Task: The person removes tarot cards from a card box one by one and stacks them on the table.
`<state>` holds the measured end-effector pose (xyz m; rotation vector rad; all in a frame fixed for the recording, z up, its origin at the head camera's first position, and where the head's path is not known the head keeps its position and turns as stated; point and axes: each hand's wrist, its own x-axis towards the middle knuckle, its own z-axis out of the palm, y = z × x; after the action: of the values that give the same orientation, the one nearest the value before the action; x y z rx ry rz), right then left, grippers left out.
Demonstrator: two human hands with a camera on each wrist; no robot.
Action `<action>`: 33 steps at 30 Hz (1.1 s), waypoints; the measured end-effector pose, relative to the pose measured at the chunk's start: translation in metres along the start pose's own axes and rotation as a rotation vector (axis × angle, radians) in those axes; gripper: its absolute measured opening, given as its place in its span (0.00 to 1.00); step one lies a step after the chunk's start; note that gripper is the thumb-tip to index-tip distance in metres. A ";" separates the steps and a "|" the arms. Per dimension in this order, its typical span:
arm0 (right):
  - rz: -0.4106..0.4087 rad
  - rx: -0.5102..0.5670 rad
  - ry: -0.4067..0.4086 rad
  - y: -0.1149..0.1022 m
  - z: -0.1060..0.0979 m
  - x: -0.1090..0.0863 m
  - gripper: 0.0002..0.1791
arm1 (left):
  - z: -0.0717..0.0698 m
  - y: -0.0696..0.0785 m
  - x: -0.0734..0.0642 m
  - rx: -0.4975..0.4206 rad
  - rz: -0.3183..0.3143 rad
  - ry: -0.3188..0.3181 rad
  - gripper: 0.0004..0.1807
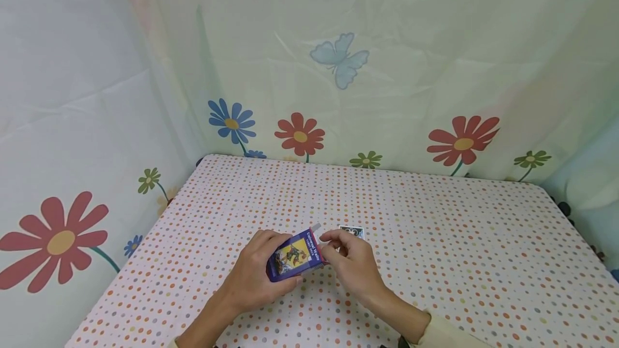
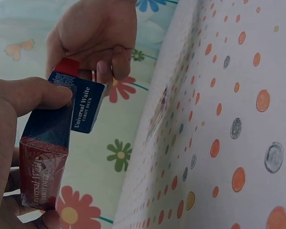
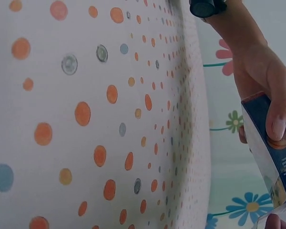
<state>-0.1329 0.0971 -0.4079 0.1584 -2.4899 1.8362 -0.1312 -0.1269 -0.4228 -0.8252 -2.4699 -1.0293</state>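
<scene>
A blue card box [image 1: 293, 256] printed "Universal Waite Tarot Deck" is tilted above the table. My left hand [image 1: 256, 270] grips it along its sides, with the thumb on the near edge. In the left wrist view, the blue end flap [image 2: 88, 109] stands out from the box, and a red tab [image 2: 67, 66] shows beside it. My right hand [image 1: 355, 265] has its fingers curled at that end, thumb and forefinger pinching the flap. Inside the box is hidden from me. A card with a dark and white pattern [image 1: 357, 231] lies on the table just behind my right hand.
The table [image 1: 459, 251] wears a white cloth with coloured dots. Behind it hangs a curtain [image 1: 396, 85] with flowers and a butterfly, and another flowered curtain [image 1: 63, 122] borders the left side. A dark band [image 3: 202, 7] sits on a wrist.
</scene>
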 end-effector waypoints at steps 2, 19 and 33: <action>-0.003 -0.007 -0.002 0.000 0.000 0.000 0.08 | 0.000 0.000 0.001 0.001 0.002 0.004 0.39; 0.035 0.038 -0.023 -0.005 -0.002 0.002 0.10 | -0.001 0.001 0.001 0.004 -0.023 -0.011 0.39; 0.102 0.095 -0.054 -0.002 -0.002 0.006 0.08 | 0.001 0.001 -0.001 0.006 -0.007 -0.014 0.39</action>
<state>-0.1383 0.0985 -0.4050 0.0866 -2.4906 2.0168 -0.1297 -0.1262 -0.4235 -0.8252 -2.4879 -1.0208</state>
